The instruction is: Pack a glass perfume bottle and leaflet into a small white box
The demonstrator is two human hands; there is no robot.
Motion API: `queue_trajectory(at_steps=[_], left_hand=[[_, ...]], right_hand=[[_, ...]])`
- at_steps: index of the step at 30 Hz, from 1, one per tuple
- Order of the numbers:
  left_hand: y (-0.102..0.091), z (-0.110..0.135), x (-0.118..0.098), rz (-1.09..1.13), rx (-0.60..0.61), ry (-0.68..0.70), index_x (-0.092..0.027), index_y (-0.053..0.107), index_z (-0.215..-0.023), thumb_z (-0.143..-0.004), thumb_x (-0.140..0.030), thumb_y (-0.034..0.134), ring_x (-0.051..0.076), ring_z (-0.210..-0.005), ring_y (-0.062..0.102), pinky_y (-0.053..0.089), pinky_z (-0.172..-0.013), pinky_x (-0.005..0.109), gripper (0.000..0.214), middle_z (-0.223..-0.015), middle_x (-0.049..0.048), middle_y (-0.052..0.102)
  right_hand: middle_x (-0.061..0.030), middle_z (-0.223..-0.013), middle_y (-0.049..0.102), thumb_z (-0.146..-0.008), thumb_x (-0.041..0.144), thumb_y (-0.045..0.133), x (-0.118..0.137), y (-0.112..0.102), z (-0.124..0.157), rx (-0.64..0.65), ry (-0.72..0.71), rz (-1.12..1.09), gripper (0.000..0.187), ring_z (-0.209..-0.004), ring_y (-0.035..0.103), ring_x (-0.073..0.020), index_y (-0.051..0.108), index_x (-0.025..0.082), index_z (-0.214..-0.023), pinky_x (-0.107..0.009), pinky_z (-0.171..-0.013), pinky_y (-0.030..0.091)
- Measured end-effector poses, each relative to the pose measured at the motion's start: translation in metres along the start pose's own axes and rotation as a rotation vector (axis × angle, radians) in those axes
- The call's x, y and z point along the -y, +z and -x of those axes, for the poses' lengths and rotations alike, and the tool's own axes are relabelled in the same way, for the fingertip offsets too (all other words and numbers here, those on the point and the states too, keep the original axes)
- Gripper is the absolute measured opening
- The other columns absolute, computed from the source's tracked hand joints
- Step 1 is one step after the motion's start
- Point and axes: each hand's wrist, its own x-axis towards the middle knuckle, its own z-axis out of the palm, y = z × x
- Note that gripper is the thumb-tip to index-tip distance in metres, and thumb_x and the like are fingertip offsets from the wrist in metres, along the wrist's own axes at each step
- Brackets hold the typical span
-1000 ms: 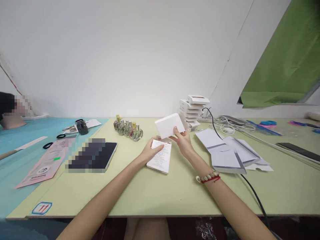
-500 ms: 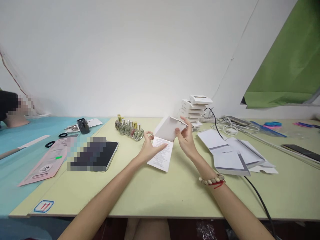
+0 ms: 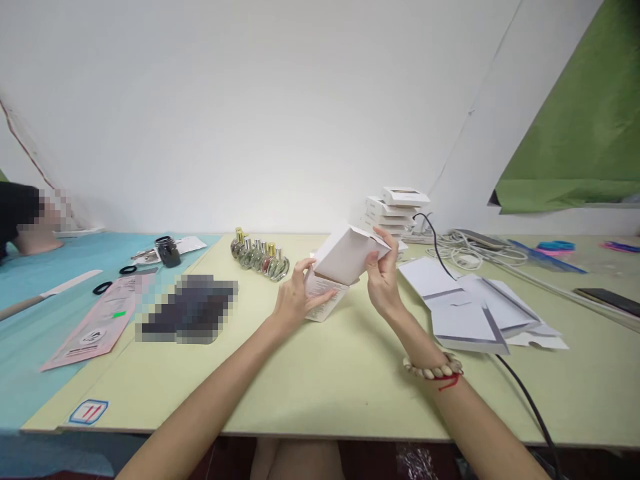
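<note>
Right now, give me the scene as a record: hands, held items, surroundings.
left hand: holding printed white piece, thumb across its text
right hand: gripping white carton, tilted
carton joined to piece: cannot tell
bottles: clustered left of the hands, gold and silver caps
box stack: behind right hand
white card pieces: right of right hand

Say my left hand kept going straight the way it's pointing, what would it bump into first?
Most likely the white box in your right hand, just beyond your left hand; depth is unclear, and they may already touch.
</note>
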Motion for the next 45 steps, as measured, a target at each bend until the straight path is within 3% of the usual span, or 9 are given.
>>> queue_trajectory(at_steps=[8,11,15,19,24,30,35,39,45], left_hand=[[0.007,0.003,0.005,0.136,0.001,-0.066,-0.016,0.026,-0.115,-0.079,-0.049,0.056,0.005,-0.072,0.044,0.031,-0.060,0.012,0.057,-0.100,0.0034,0.044],[0.013,0.007,0.006,0.235,0.010,-0.110,-0.017,0.022,-0.115,-0.081,-0.051,0.054,0.006,-0.078,0.046,0.034,-0.064,0.013,0.058,-0.104,0.0045,0.042],[0.022,0.012,0.003,0.311,0.086,-0.180,-0.015,0.020,-0.117,-0.082,-0.052,0.053,0.008,-0.076,0.047,0.037,-0.069,0.015,0.060,-0.090,0.0036,0.046],[0.023,0.014,0.000,0.309,0.081,-0.202,-0.017,0.024,-0.116,-0.080,-0.052,0.055,0.007,-0.072,0.046,0.036,-0.063,0.014,0.059,-0.091,0.0026,0.046],[0.013,0.007,0.005,0.265,0.082,-0.127,-0.019,0.026,-0.119,-0.079,-0.048,0.057,0.006,-0.072,0.044,0.034,-0.059,0.014,0.058,-0.091,0.0011,0.047],[0.004,0.000,0.012,0.232,0.076,-0.088,-0.016,0.026,-0.125,-0.079,-0.043,0.059,0.007,-0.080,0.048,0.035,-0.064,0.015,0.062,-0.097,0.0036,0.048],[0.006,0.001,0.019,0.221,0.087,-0.073,-0.020,0.019,-0.133,-0.080,-0.047,0.057,0.009,-0.081,0.050,0.038,-0.063,0.017,0.071,-0.099,0.0042,0.048],[0.011,0.003,0.024,0.214,0.074,-0.011,-0.024,0.013,-0.136,-0.082,-0.047,0.055,0.011,-0.089,0.049,0.042,-0.067,0.019,0.072,-0.114,0.0066,0.041],[0.009,0.002,0.024,0.050,0.111,0.135,-0.020,0.035,-0.128,-0.091,-0.045,0.040,0.015,-0.107,0.042,0.042,-0.079,0.022,0.045,-0.128,0.0068,0.025]], right_hand=[[-0.0075,-0.119,0.043,-0.090,0.033,0.034,-0.005,0.000,-0.001,0.003,-0.097,0.118,0.033,-0.104,0.044,-0.0145,0.041,0.021,-0.120,-0.027,-0.087,0.036],[-0.0072,-0.111,0.050,-0.091,0.032,0.032,-0.009,0.003,0.000,0.019,-0.099,0.168,0.030,-0.098,0.048,-0.0130,0.049,0.018,-0.112,-0.024,-0.082,0.037],[-0.0079,-0.102,0.056,-0.091,0.033,0.034,-0.012,0.005,0.001,0.021,-0.087,0.217,0.032,-0.094,0.051,-0.0144,0.058,0.015,-0.101,-0.026,-0.079,0.038],[-0.0069,-0.095,0.059,-0.088,0.032,0.038,-0.013,0.003,0.000,-0.020,-0.069,0.256,0.030,-0.091,0.053,-0.0155,0.063,0.017,-0.096,-0.026,-0.075,0.039],[-0.0060,-0.090,0.055,-0.084,0.025,0.047,-0.014,0.000,-0.002,-0.042,-0.126,0.351,0.020,-0.089,0.051,-0.0147,0.066,0.020,-0.085,-0.028,-0.078,0.039],[-0.0060,-0.081,0.059,-0.077,0.019,0.055,-0.016,0.004,0.000,-0.070,-0.201,0.363,0.011,-0.078,0.052,-0.0154,0.064,0.019,-0.083,-0.030,-0.069,0.040],[-0.0049,-0.075,0.060,-0.072,0.018,0.061,-0.018,0.006,0.000,-0.126,-0.242,0.420,0.008,-0.062,0.046,-0.0137,0.064,0.019,-0.079,-0.030,-0.059,0.038],[-0.0034,-0.071,0.058,-0.068,0.020,0.065,-0.021,0.005,0.001,-0.145,-0.213,0.450,0.011,-0.059,0.041,-0.0126,0.064,0.020,-0.079,-0.030,-0.057,0.036],[-0.0031,-0.069,0.056,-0.068,0.020,0.065,-0.023,0.003,0.003,-0.126,-0.164,0.481,0.015,-0.056,0.040,-0.0109,0.065,0.019,-0.083,-0.029,-0.056,0.036]])
